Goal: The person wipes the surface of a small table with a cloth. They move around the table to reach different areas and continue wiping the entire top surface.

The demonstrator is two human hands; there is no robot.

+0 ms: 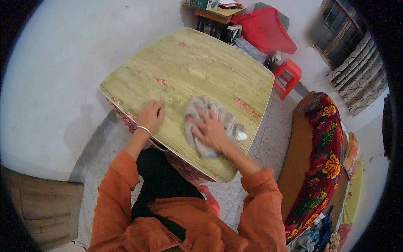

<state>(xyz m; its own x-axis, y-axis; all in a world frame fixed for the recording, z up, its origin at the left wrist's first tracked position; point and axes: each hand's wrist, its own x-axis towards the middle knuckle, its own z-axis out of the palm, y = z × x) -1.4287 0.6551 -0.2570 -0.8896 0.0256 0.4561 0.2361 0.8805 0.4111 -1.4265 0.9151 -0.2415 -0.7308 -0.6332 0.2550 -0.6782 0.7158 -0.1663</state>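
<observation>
Altogether, table (138, 75): one, yellow-green with a wood-grain look; at least four red patches marked its top.
Cloth (195, 112): one, toward the table's near-right corner; it was grey-beige, soft-looking and rumpled into folds.
Right hand (210, 129): one, palm down on the cloth, its fingers spread apart rather than clamped.
Left hand (151, 118): one, resting on the table by its near-left edge, thumb and fingers slightly apart; one pale bracelet (144, 129) circled the wrist.
Markings: a shiny, whitish patch on the cloth's right end was too blurred to read; any print on the green box (203, 4) beyond the table's far edge was too small.
Red stool (292, 68): one stood beyond the table's right corner.
Flower-printed cover (329, 166): one, deep red, lay right of the table.
</observation>
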